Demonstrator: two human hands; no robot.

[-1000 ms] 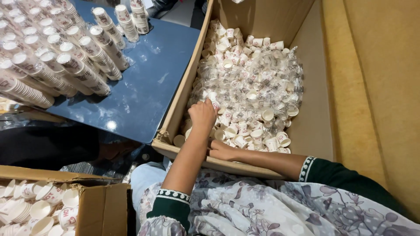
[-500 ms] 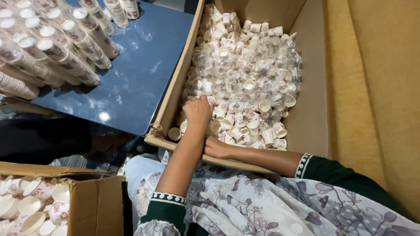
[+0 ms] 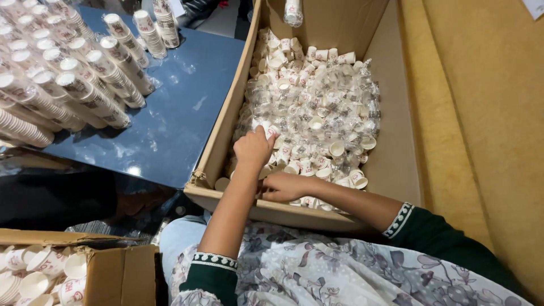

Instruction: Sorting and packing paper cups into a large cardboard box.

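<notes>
Your left hand (image 3: pixel 253 148) and right hand (image 3: pixel 281 186) rest curled among small paper cups (image 3: pixel 317 107) in the cardboard box (image 3: pixel 226 122), centre frame; I cannot tell what they grip.

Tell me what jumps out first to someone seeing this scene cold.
The big cardboard box at centre, heaped with small paper cups in clear plastic sleeves, draws the eye first. Both hands are inside it at the near edge, the left hand above the right hand. Upper left, stacked cups lie in rows on a dark blue table.
</notes>
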